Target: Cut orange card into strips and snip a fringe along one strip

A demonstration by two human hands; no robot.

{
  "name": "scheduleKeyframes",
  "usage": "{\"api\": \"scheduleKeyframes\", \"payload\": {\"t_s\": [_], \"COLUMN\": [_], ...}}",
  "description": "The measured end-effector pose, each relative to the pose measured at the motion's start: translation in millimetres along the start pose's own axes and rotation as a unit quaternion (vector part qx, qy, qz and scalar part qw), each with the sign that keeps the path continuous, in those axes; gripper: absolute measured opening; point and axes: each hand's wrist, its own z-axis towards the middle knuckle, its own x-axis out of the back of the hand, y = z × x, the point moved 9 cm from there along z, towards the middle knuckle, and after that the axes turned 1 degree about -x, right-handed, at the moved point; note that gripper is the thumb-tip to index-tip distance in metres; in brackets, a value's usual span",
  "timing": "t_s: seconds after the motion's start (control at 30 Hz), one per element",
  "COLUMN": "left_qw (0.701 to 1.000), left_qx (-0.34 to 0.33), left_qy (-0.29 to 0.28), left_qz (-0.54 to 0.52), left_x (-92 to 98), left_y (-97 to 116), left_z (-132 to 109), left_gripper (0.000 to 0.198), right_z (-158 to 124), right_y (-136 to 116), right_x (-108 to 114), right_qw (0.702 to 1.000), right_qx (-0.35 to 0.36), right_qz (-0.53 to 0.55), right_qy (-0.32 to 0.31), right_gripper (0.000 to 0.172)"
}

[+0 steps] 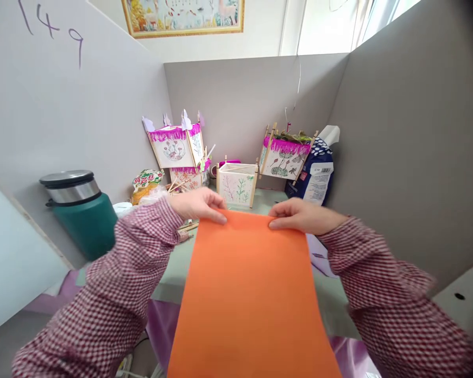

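Note:
A large orange paper sheet [248, 294] stretches from the bottom of the head view up to the middle. My left hand [199, 203] pinches its far left corner, fingers closed on the edge. On the far right corner my right hand [299, 215] grips the same edge. Both arms wear red checked sleeves. Just beyond the sheet stands a small square paper lantern [237, 184] with leaf drawings and a wooden frame.
Two lanterns with pink fringe, one at the back left [175, 147] and one at the back right [286, 157], stand by the grey partition walls. A green bin with a steel lid [79, 210] is at left. A blue and white bag [313, 176] leans at right. Wooden sticks lie near a snack packet [145, 184].

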Motion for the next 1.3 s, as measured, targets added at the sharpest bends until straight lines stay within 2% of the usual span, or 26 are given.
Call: {"api": "scheduleKeyframes", "payload": {"t_s": [0.07, 0.13, 0.2, 0.27, 0.37, 0.5, 0.63, 0.7, 0.8, 0.9, 1.13, 1.3], "left_qw": [0.997, 0.986, 0.967, 0.943, 0.906, 0.857, 0.826, 0.815, 0.8, 0.805, 0.832, 0.843], "left_qx": [0.02, 0.042, 0.06, 0.052, 0.028, 0.032, 0.014, -0.012, -0.051, -0.068, -0.07, -0.061], "left_qy": [-0.032, -0.019, 0.012, 0.034, 0.067, 0.121, 0.11, 0.101, 0.093, 0.095, 0.114, 0.106], "left_qz": [0.071, 0.16, 0.247, 0.328, 0.418, 0.5, 0.553, 0.57, 0.59, 0.582, 0.538, 0.523], "left_x": [-12.3, -19.4, -24.1, -31.0, -41.0, -49.0, -67.0, -77.2, -90.7, -98.3, -99.8, -96.3], "left_y": [-35.3, -65.0, -84.4, -91.3, -91.2, -88.9, -86.5, -84.6, -84.2, -86.4, -88.2, -83.2], "left_z": [26.1, 45.8, 57.2, 61.7, 58.7, 45.0, 33.1, 28.1, 20.7, 13.8, 5.6, 5.2], "left_gripper": [0.026, 0.022, 0.02, 0.018, 0.018, 0.02, 0.021, 0.019, 0.016, 0.016, 0.019, 0.02], "right_z": [24.1, 41.6, 51.1, 53.9, 50.8, 43.2, 34.7, 29.6, 20.1, 12.0, 2.7, 0.0], "right_y": [35.0, 64.6, 80.7, 87.6, 91.4, 84.8, 76.9, 76.2, 75.6, 75.4, 72.2, 74.8], "right_x": [-17.7, -28.6, -35.9, -43.3, -53.0, -67.0, -84.0, -92.1, -97.0, -96.4, -95.1, -91.3], "right_qw": [0.999, 0.995, 0.987, 0.974, 0.952, 0.911, 0.85, 0.835, 0.834, 0.844, 0.845, 0.878], "right_qx": [-0.026, -0.051, -0.048, -0.036, -0.038, -0.013, 0.035, 0.061, 0.094, 0.106, 0.115, 0.122], "right_qz": [-0.033, -0.085, -0.152, -0.216, -0.293, -0.392, -0.499, -0.522, -0.518, -0.498, -0.491, -0.424], "right_qy": [-0.023, -0.003, 0.032, 0.055, 0.079, 0.126, 0.165, 0.164, 0.166, 0.171, 0.178, 0.183], "right_gripper": [0.019, 0.018, 0.017, 0.015, 0.017, 0.012, 0.013, 0.014, 0.016, 0.02, 0.024, 0.024]}}
